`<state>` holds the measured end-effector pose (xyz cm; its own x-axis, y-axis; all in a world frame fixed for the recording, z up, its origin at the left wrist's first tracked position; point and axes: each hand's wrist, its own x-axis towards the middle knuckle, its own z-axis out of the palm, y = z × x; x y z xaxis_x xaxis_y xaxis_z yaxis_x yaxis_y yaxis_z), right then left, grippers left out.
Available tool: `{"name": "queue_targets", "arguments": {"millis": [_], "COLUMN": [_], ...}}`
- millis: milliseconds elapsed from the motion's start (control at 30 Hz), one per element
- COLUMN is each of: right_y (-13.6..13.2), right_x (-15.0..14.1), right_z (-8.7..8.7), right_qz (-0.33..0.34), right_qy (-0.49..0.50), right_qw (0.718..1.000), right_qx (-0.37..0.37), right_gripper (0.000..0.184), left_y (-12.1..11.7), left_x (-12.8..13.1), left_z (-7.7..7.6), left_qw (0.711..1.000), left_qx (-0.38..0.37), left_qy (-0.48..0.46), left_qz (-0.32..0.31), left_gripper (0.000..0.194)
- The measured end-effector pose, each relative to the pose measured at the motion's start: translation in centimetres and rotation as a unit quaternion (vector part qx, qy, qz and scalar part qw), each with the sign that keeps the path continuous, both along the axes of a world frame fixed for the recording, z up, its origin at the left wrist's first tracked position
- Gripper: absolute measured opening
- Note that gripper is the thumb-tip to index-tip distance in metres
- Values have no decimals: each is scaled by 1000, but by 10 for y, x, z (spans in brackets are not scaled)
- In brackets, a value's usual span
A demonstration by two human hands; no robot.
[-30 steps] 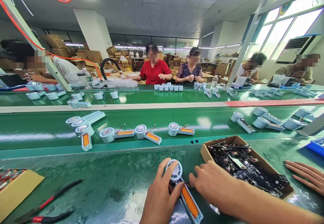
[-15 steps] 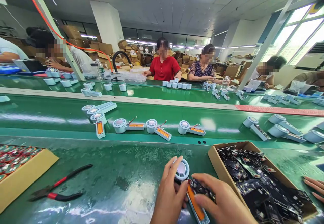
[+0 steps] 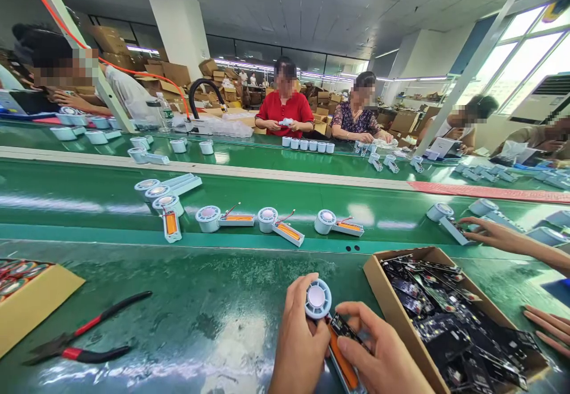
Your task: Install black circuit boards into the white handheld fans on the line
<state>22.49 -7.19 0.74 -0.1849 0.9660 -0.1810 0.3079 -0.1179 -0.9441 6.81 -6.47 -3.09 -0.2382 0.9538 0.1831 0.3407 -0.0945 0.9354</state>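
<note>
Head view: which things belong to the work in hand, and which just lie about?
Apparently in the work:
pale blue unit, in the left hand
circuit board, in the right hand
open box of boards

Seemingly lying about:
pliers, untouched
two small black discs

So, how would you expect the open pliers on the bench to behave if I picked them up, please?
The pliers will probably feel heavy towards their dark, metal-looking head. The handles are spread, so they may swing about the pivot if lifted by one. Lying flat, they seem unlikely to roll.
</note>
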Motion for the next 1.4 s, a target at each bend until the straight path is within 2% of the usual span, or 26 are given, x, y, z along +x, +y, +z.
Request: {"name": "queue_targets", "arguments": {"millis": [67, 133, 200, 300, 433, 600, 700, 767, 833, 933, 1133, 1267, 1400], "right_y": [-3, -6, -7, -8, -7, -1, 5, 6, 3, -4, -14, -19, -25], "right_x": [3, 6, 7, 7, 7, 12, 15, 19, 24, 29, 22, 11, -2], "right_z": [-10, -15, -17, -14, -11, 1, 6, 1, -9, -26, -46, -56, -59], "right_qz": [-2, 26, 57, 98, 127, 185, 215, 225, 211, 177, 112, 46, -14], "right_qy": [-42, -78, -113, -158, -235, -305, -280, -240, -209, -206, -220, -230, -272], "right_qw": [998, 990, 975, 954, 927, 889, 892, 902, 908, 899, 876, 865, 855], "right_qx": [47, 115, 183, 235, 264, 288, 281, 279, 296, 344, 415, 443, 441], "right_gripper": [31, 28, 26, 24, 28, 30, 25, 27, 38, 48, 37, 38, 32], "left_y": [0, -2, -4, -7, -6, 0, 2, 4, 5, 7, -2, -8, -9], "left_x": [1, 0, -2, -7, -14, -15, -13, -11, -9, -8, -14, -20, -27], "left_z": [1, 2, 1, -1, 3, 16, 19, 16, 13, 11, 23, 24, 24], "left_qw": [1000, 1000, 1000, 998, 996, 998, 998, 998, 998, 997, 968, 961, 953], "left_qx": [-10, -17, -23, -34, -26, -35, -45, -45, -47, -63, -161, -143, -150], "left_qy": [-4, -8, -16, -37, -39, -3, 10, 13, 11, -7, -148, -186, -198], "left_qz": [-4, -7, -15, -47, -73, -57, -45, -35, -29, -37, -124, -144, -172], "left_gripper": [70, 69, 67, 61, 56, 55, 60, 63, 66, 67, 59, 55, 52]}}
